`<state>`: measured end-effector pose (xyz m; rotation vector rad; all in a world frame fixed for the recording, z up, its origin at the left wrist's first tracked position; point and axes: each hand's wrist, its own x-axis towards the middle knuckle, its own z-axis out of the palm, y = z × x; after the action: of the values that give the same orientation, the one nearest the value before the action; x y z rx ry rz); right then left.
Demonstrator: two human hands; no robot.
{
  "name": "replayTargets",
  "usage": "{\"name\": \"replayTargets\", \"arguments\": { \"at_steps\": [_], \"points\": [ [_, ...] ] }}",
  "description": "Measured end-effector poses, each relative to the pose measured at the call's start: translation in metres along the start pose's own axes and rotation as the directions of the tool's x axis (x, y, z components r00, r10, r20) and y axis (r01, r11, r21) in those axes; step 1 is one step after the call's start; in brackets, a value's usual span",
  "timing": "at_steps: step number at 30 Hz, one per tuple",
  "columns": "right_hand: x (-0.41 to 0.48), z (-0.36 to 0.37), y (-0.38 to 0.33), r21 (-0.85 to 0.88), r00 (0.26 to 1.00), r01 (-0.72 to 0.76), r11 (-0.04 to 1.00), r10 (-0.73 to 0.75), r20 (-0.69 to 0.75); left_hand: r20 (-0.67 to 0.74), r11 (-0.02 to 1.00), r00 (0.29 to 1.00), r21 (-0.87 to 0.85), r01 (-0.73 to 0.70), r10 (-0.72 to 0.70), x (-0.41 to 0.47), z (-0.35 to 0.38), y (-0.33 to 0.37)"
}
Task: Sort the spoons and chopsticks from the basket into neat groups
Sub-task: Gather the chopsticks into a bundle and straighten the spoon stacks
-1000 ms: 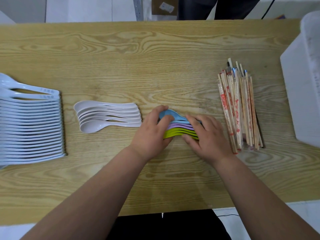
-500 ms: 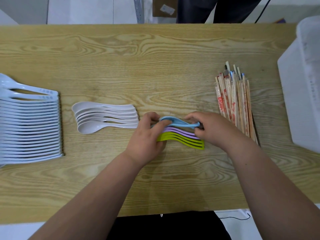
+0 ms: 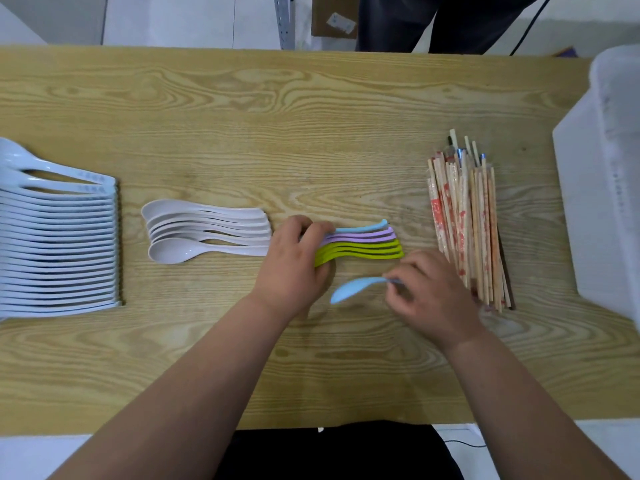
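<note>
A nested row of coloured spoons [image 3: 367,244], blue, purple and green, lies at the table's middle with handles pointing right. My left hand [image 3: 294,268] covers and grips their bowl ends. My right hand [image 3: 429,296] pinches the handle of a single light blue spoon [image 3: 349,289], held just in front of the row with its bowl to the left. A group of pale pink spoons [image 3: 207,233] lies to the left. A long row of white spoons [image 3: 59,247] fills the far left. A bundle of chopsticks [image 3: 467,223] lies to the right.
A white plastic basket [image 3: 602,188] stands at the table's right edge. A person in dark trousers [image 3: 415,22] stands beyond the far edge. Bare wooden tabletop [image 3: 277,116] stretches behind the groups.
My right hand has pulled one blue spoon off the coloured row and drawn it toward me. My left hand stays on the row's bowl ends.
</note>
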<state>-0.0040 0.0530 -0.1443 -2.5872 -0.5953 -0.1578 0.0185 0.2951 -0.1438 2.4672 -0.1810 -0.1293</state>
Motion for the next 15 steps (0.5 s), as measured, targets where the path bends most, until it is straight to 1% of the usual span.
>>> {"name": "replayTargets", "arguments": {
  "at_steps": [3, 7, 9, 10, 12, 15],
  "points": [
    [0.003, 0.011, 0.000, -0.045, 0.996, 0.088, 0.995, -0.087, 0.026, 0.071, 1.000, 0.997, 0.009, -0.013, 0.012, 0.010, -0.002, 0.003],
    [0.027, 0.022, 0.004, -0.079, 0.973, 0.167, 0.983, -0.151, 0.172, 0.185, 0.993, 0.975, -0.016, -0.121, 0.122, 0.017, -0.008, 0.003],
    [0.038, 0.026, 0.007, -0.062, 0.961, 0.194, 0.979, -0.177, 0.212, 0.203, 0.991, 0.971, -0.049, -0.121, 0.128, 0.018, -0.011, 0.001],
    [0.042, 0.027, 0.008, -0.053, 0.960, 0.200, 0.978, -0.185, 0.209, 0.207, 0.992, 0.971, -0.064, -0.112, 0.123, 0.018, -0.012, 0.000],
    [0.045, 0.030, 0.009, -0.034, 0.969, 0.198, 0.980, -0.190, 0.155, 0.197, 0.990, 0.971, -0.049, -0.130, 0.137, 0.016, -0.012, -0.001],
    [0.042, 0.033, 0.008, -0.002, 0.980, 0.187, 0.982, -0.186, 0.064, 0.159, 0.970, 0.966, 0.100, -0.222, 0.205, 0.008, -0.006, -0.002]
  ]
}}
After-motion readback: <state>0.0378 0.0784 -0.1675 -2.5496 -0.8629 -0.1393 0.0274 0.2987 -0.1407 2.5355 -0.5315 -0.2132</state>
